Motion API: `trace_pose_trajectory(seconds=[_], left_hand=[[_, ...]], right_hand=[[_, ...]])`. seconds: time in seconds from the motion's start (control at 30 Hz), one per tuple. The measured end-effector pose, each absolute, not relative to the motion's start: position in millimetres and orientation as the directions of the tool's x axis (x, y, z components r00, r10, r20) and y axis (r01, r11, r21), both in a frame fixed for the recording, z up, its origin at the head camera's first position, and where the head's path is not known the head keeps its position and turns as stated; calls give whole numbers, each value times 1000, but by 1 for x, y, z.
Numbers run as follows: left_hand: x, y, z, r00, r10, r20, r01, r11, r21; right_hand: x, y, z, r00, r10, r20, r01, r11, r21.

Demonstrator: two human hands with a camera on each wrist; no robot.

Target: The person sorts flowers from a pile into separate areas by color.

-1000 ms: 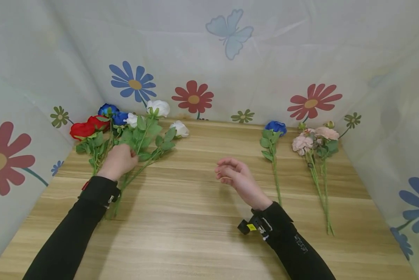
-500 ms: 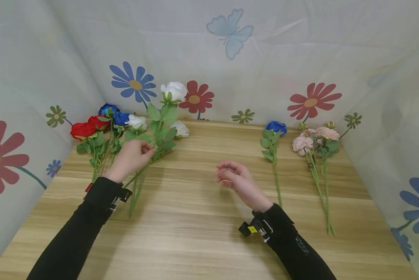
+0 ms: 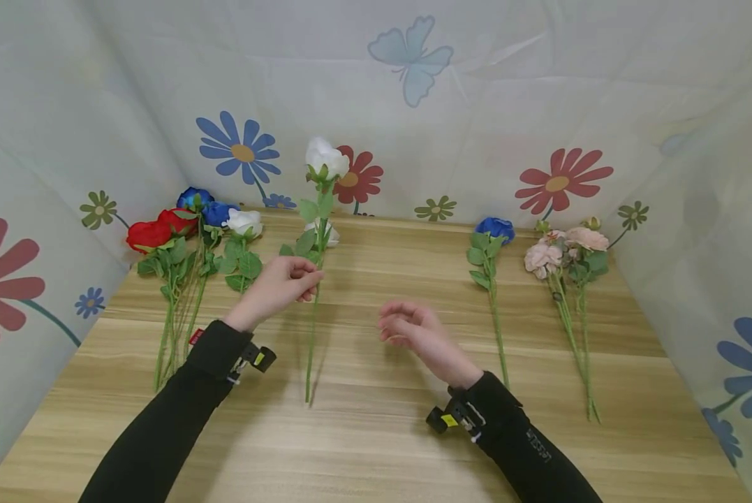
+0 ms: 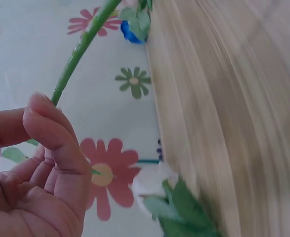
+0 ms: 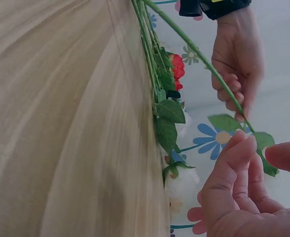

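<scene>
Pinched by its green stem, a white rose (image 3: pixel 325 159) is held up by my left hand (image 3: pixel 281 288), bloom at the top and stem end down near the table. The left wrist view shows the stem (image 4: pixel 83 47) rising from between thumb and fingers. My right hand (image 3: pixel 422 339) hovers to the right with loosely bent fingers and nothing in it; in the head view a gap parts it from the rose. Behind the held stem lies another white rose (image 3: pixel 332 235), partly hidden. One more white rose (image 3: pixel 245 223) lies left of my left hand, its lower stem covered by the arm.
Red roses (image 3: pixel 149 234) and blue roses (image 3: pixel 218 212) lie grouped at the left of the wooden table (image 3: pixel 376 440). At the right are a single blue rose (image 3: pixel 495 229) and pale pink flowers (image 3: pixel 544 258). A printed cloth (image 3: pixel 476 133) stands around the table's back and sides.
My left hand has lifted a white rose out of the left group and carried it right, turning it more upright. The right hand has barely moved.
</scene>
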State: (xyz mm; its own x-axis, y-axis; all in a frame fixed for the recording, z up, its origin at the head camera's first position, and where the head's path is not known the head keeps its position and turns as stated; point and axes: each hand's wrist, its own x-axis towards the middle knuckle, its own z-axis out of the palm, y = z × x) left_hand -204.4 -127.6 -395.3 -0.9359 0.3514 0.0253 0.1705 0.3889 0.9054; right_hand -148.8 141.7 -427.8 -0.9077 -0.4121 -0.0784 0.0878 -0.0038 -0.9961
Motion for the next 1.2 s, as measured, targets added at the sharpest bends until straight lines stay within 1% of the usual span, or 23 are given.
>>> trace_pose_trajectory(seconds=[0.23,0.37,0.63,0.73,1.0,1.2], left_hand=[[-204,-102,-404,-920,391,23,144,283,948],[-204,-92,-410,-903,429,30,139,225,964],[-206,-78,-423,-874,485,36,114,132,985],[-207,-75,-427,-868,495,30,105,123,987],[-206,-69,-431,-880,474,8,85,141,986],[-205,-71,-432,-875,484,-3,109,203,973]], right_hand=[[-144,136,-438,-853,-510,-111,81,81,-993],[-142,133,-444,-817,-562,-126,93,87,-992],[-137,130,-448,-767,-618,-175,141,105,-984],[-136,130,-447,-758,-631,-164,136,93,-986],[-134,130,-448,-769,-621,-153,120,95,-988],[-134,134,-453,-770,-622,-142,115,83,-990]])
